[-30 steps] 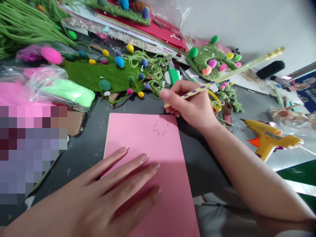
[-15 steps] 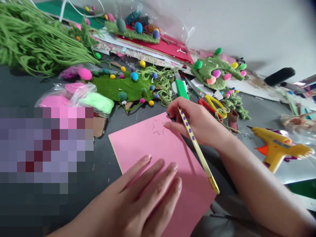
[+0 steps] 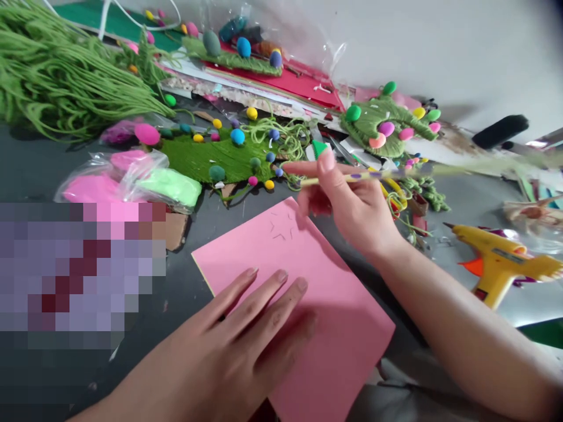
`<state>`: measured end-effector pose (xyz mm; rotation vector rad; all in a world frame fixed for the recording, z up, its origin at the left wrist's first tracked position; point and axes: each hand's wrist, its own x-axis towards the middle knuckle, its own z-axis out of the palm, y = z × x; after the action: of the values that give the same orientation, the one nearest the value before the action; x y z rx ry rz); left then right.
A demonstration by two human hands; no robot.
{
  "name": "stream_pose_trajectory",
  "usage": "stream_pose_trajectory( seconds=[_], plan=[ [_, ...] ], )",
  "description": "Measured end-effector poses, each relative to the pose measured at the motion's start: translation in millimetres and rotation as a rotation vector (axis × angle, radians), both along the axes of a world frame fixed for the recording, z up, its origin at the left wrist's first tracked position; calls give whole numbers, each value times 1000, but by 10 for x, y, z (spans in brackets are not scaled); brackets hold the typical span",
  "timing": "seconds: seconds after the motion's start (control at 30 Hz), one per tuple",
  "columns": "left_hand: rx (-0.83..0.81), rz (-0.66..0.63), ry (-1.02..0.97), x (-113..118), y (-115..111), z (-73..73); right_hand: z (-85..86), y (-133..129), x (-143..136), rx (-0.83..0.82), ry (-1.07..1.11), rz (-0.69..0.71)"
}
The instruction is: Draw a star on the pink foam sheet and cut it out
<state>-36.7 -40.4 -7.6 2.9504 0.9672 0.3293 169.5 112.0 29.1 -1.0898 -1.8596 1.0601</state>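
Note:
A pink sheet lies at an angle on the dark table, with a small broken-line star drawn in pencil near its far corner. My left hand rests on the sheet's near left part, fingers spread. Above the far right edge of the sheet, my right hand grips a pale yellow pencil with purple dots between thumb and fingers. The pencil lies nearly level, its far end smeared by motion to the right. One or more fingertips of my right hand hang close to the star.
Green felt with coloured balls lies beyond the sheet, beside bagged pink and light green clay. A yellow glue gun is at right. Green yarn fills the far left. A decorated green wreath piece stands near the wall.
My right hand has rolled and lifted slightly, swinging the pencil from slanting down over the sheet to nearly level, pointing right. My left hand has shifted slightly left.

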Motion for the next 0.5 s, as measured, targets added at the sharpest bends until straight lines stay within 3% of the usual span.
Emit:
stream_pose_trajectory(
  seconds=[0.07,0.17,0.5],
  plan=[
    [-7,11,-24,14,-12,6,7,-49,-66,-117,25,4],
    [-16,23,-43,9,-20,2,-20,-69,-91,-165,52,-12],
    [7,74,-58,-16,-2,-114,-64,-13,-40,-29,-31,-67]
  ],
)
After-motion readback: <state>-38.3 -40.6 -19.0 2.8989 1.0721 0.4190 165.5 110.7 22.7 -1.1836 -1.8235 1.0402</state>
